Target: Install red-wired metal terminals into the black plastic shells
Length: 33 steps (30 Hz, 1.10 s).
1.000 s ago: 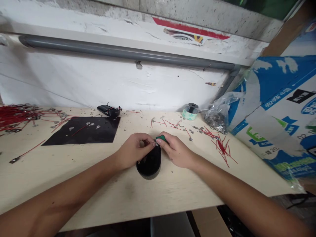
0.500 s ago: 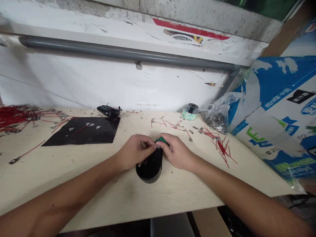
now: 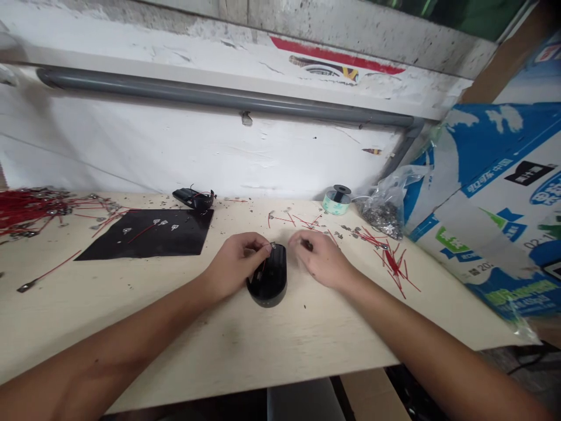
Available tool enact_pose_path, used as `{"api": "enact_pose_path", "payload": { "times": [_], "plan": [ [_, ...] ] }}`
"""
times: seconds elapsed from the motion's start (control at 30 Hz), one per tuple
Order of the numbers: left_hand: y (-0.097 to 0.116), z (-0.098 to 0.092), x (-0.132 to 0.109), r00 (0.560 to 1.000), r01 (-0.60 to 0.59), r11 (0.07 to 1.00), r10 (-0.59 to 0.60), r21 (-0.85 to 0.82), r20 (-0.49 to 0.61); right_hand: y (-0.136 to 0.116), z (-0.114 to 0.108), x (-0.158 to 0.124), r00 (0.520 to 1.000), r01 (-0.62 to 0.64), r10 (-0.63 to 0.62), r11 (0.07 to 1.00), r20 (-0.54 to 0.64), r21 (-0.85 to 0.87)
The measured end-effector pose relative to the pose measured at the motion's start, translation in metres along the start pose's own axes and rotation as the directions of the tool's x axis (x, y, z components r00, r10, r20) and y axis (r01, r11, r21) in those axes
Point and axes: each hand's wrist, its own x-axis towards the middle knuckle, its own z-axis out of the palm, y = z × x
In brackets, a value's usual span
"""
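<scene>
On the pale wooden desk (image 3: 307, 345), right in front of the person, a rounded black plastic block (image 3: 268, 280) sits near the desk's middle, with a thin red wire (image 3: 263, 270) lying against its near face. The left hand (image 3: 234, 263) curls narrowly over the block, its fingertips (image 3: 265, 248) closed around a tiny silver metal lug (image 3: 272, 245) at the block's top edge. The right hand (image 3: 316, 260) is apart from the block, just beside it, half open with loosely curled fingers and holding nothing that can be seen.

The block looks light and smooth, so it may slide unless steadied by its curved sides. The lug seems stiff but small enough to need a fingertip pinch, while the wire should bend easily.

Beyond the hands lie a square black mat (image 3: 144, 234) dotted with silver lugs, a tangled heap of red wires (image 3: 30, 209) at the far left, scattered red wires (image 3: 394, 263) at the right, a clear plastic bag of silver lugs (image 3: 381, 216), and a small tape spool (image 3: 337, 200).
</scene>
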Motion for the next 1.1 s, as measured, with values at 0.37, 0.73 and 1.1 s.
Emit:
{"api": "enact_pose_path", "payload": {
  "times": [0.37, 0.73, 1.1],
  "plan": [
    [-0.008, -0.005, 0.009, 0.999, -0.013, 0.976, 0.006, -0.219, -0.034, 0.001, 0.014, -0.005, 0.970, -0.199, 0.136, 0.921, 0.204, 0.334],
    [-0.004, -0.005, 0.007, 0.991, -0.133, 0.983, 0.133, -0.126, -0.009, -0.001, 0.017, 0.001, 0.963, -0.268, 0.208, 0.646, 0.173, 0.715],
    [-0.005, -0.010, 0.001, 0.879, -0.368, 0.716, 0.476, 0.593, -0.030, -0.001, 0.021, 0.001, 0.959, -0.272, 0.223, 0.549, 0.176, 0.790]
  ]
}}
